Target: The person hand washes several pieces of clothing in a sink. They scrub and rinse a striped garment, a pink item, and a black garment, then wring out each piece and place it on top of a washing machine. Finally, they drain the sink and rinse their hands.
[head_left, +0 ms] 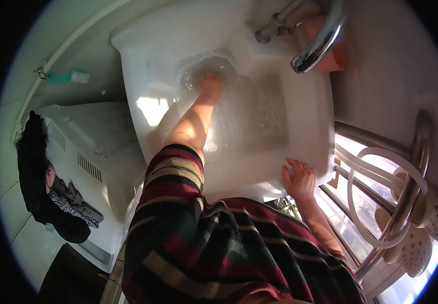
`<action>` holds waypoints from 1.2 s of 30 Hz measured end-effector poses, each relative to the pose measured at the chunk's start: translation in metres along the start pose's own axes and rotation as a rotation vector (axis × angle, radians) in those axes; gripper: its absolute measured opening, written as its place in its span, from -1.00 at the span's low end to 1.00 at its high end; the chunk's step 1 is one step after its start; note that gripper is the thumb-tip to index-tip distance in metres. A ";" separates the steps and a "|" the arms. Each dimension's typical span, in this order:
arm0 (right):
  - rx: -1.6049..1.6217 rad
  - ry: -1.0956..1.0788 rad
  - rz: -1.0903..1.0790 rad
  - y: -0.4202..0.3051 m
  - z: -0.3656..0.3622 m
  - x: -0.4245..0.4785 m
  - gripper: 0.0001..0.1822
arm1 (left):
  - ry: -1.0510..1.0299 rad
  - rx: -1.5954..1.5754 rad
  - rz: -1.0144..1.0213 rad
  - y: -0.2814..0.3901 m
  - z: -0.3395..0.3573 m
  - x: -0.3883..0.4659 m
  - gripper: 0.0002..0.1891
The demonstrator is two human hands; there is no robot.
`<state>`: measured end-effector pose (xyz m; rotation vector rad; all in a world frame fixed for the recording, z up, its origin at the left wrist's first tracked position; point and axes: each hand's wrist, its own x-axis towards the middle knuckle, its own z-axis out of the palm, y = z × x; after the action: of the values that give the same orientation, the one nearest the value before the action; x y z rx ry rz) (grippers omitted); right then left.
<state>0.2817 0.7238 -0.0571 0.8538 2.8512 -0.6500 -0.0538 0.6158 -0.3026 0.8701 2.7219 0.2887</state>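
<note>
A deep white laundry sink (pixel 310 133) holds cloudy, sudsy water (pixel 249 114). My left hand (pixel 210 86) reaches down to the sink's far-left part, its fingertips at or under the water among suds. What those fingers touch is hidden by the murk. Fingers apart and holding nothing, my right hand (pixel 300 178) rests on the near-right rim. Above the far-right part of the basin curves a chrome faucet spout (pixel 319 47), with no water seen running from it.
Behind the spout is a pink container (pixel 333 57). A teal brush (pixel 67 77) hangs from a white pipe (pixel 57 53). Dark clothes (pixel 36 174) lie on a white appliance (pixel 108 197) at left. At right, metal rails (pixel 397 220) carry a white hose (pixel 355 224) and perforated clogs (pixel 414 252).
</note>
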 end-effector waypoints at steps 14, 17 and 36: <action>-0.051 -0.039 -0.029 0.002 0.001 0.002 -0.80 | -0.066 0.229 -0.037 0.005 -0.026 -0.045 -0.59; -0.049 -0.039 -0.029 0.000 -0.001 0.001 -0.80 | -0.239 0.078 -0.225 -0.009 -0.022 -0.069 -0.47; -0.214 -0.591 -0.077 0.011 0.024 0.031 -0.63 | -0.385 -0.077 0.293 0.037 -0.174 -0.186 -0.83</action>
<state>0.2606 0.7375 -0.0891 0.4270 2.3642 -0.4876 0.0571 0.5169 -0.0926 1.1677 2.2173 0.2508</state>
